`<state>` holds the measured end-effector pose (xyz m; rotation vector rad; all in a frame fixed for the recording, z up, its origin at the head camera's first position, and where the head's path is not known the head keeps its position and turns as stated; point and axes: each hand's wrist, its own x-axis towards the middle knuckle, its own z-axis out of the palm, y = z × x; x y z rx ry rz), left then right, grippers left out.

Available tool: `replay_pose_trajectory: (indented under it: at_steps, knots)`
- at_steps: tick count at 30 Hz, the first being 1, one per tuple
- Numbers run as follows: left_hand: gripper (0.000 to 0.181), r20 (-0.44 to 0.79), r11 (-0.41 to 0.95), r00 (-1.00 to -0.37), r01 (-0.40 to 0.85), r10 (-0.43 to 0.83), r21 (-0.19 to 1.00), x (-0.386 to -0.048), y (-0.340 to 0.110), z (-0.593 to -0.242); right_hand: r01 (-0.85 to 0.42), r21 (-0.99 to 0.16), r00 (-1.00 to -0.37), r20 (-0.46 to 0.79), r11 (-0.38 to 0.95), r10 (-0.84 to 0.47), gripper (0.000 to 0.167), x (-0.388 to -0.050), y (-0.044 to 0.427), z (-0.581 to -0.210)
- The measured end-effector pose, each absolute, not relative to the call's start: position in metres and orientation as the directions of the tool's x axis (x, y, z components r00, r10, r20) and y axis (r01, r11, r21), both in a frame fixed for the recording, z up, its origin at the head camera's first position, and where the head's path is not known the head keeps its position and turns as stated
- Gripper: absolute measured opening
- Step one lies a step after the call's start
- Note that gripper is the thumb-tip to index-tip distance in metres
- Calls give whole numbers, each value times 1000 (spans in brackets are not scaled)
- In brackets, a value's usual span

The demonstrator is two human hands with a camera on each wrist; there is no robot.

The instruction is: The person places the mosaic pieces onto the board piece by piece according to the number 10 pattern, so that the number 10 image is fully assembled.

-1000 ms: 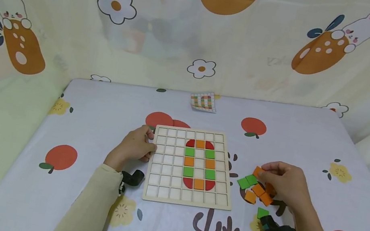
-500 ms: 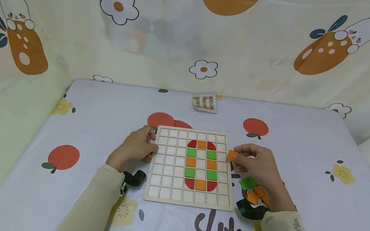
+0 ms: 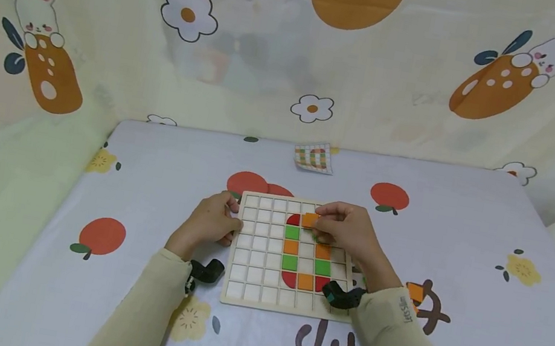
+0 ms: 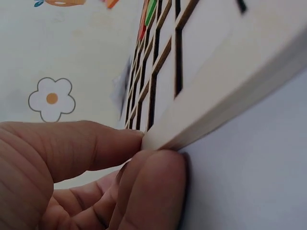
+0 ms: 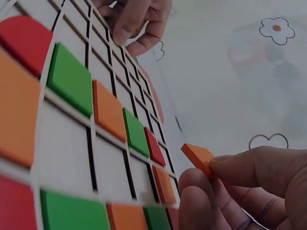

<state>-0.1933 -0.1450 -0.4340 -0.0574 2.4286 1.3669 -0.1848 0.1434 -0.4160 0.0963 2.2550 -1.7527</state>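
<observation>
My left hand (image 3: 209, 220) grips the left edge of a wooden grid board (image 3: 256, 260); in the left wrist view the thumb (image 4: 105, 146) lies against the board's edge. My right hand (image 3: 352, 236) pinches an orange square tile (image 5: 200, 157) between thumb and fingers, over the board's far part. A ring of tiles is set in the grid, with rounded red corner pieces (image 3: 288, 279), green squares (image 3: 289, 262) and orange squares (image 3: 291, 247). The right hand covers the ring's far right corner in the head view.
Loose orange tiles (image 3: 415, 293) lie right of the board, partly behind the right sleeve (image 3: 391, 314). A small printed pattern card (image 3: 314, 157) lies at the table's far side. A patterned cloth (image 3: 245, 100) hangs behind the table.
My right hand has carried the orange tile leftward, from the loose pile to over the board. The left hand stays on the board's edge. The head view has shifted slightly.
</observation>
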Motion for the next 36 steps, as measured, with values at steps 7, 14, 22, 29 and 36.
replay_pose_trajectory:
  at_steps: [7, 14, 22, 29, 36]
  knots:
    - [23, -315, 519, -941, -209, 124, 829, -192, -145, -432, 243, -932, -944, -292, 270, -157, 24, -198, 116, -417]
    - [23, -312, 518, -943, -211, 116, 829, -191, -142, -434, 217, -939, -935, -279, 268, -219, 21, -206, 91, -417]
    - [24, -302, 491, -945, -205, 126, 847, -192, -140, -435, 255, -937, -924, -308, 238, -225, 19, -213, 69, -414]
    - [25, -296, 487, -944, -194, 143, 852, -191, -139, -434, 297, -922, -917, -348, 248, -196, 13, -218, 56, -415]
    - [26, -295, 489, -944, -190, 148, 851, -191, -139, -435, 257, -906, -927, -330, 336, -180, 10, -220, 48, -418]
